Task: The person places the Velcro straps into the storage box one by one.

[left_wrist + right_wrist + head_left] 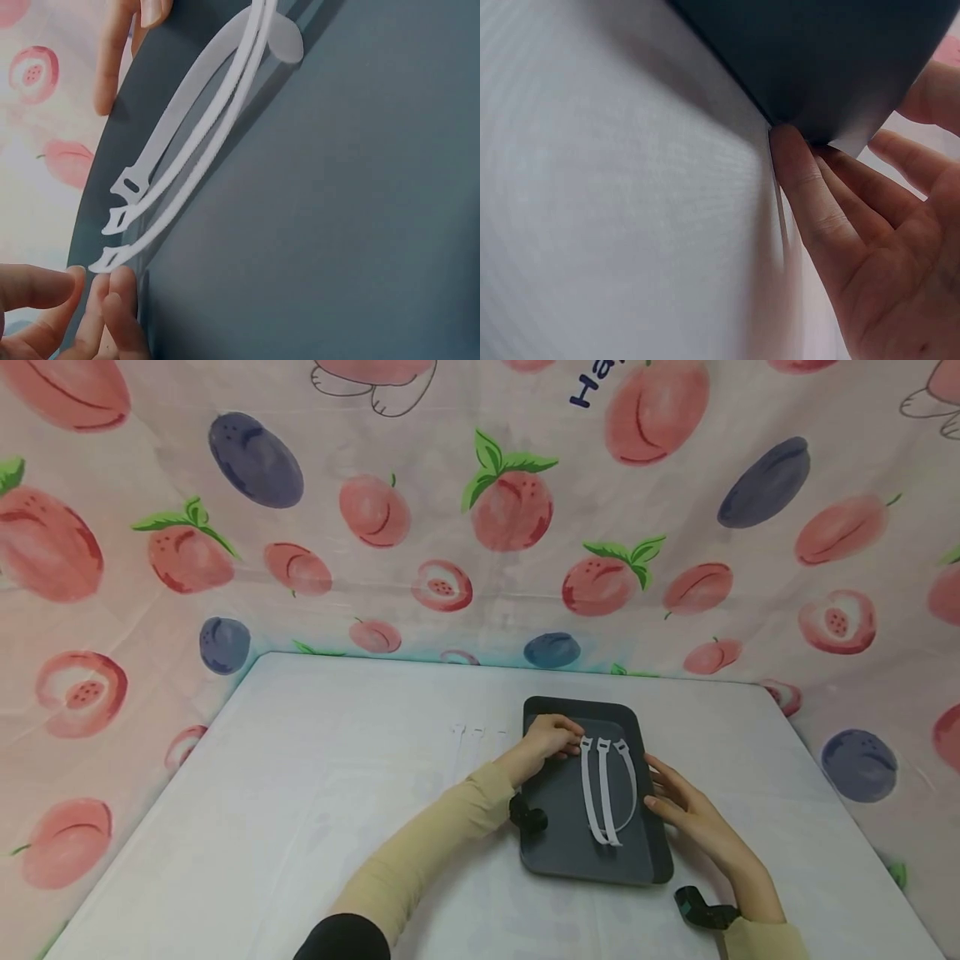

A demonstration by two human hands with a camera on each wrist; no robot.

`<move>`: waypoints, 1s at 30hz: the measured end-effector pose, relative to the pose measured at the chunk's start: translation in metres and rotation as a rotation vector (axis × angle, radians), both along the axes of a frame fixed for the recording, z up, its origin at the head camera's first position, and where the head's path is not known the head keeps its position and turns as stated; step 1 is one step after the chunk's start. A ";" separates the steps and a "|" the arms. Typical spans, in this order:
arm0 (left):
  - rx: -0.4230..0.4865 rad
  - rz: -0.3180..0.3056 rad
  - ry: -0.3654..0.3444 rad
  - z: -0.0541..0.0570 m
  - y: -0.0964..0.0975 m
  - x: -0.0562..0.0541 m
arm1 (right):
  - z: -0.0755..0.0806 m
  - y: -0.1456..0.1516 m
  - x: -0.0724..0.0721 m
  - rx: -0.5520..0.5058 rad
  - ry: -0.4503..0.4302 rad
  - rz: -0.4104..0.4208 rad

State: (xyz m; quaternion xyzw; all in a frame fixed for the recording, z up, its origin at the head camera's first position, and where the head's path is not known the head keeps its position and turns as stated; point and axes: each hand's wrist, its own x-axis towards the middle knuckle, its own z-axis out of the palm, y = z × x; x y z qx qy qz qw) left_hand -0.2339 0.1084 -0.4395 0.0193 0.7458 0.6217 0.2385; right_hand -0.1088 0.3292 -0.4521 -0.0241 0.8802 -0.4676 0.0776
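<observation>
Three white hook-and-loop cable ties [603, 789] with slotted heads lie side by side in a dark grey tray [555, 852]. Their long tails bow toward the near end, and the right one loops outward. Reaching in over the tray's left rim, my left hand [550, 739] has its fingertips right at the head of the leftmost tie; that slotted head shows uncovered beside the fingers [124, 289] in the left wrist view. Against the tray's right side, my right hand [690, 810] rests with fairly straight fingers; in the right wrist view one fingertip [787, 142] touches the lower edge.
The tray stands right of centre on a white-covered table [337, 793]. Behind the table hangs a cloth [450, 460] printed with peaches. Black wrist camera mounts [705, 910] stick out near both wrists, the left one overlapping the tray's left rim.
</observation>
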 end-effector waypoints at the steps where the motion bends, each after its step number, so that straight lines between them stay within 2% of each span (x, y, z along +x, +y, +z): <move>1: 0.007 0.003 0.000 0.000 0.000 0.001 | 0.000 0.000 0.000 0.001 0.000 0.001; 10: 0.056 0.011 0.035 0.006 -0.004 0.004 | 0.000 0.001 0.000 0.010 0.000 0.000; 30: 0.182 -0.056 0.044 0.024 -0.029 0.016 | 0.001 0.001 -0.001 0.008 0.007 0.012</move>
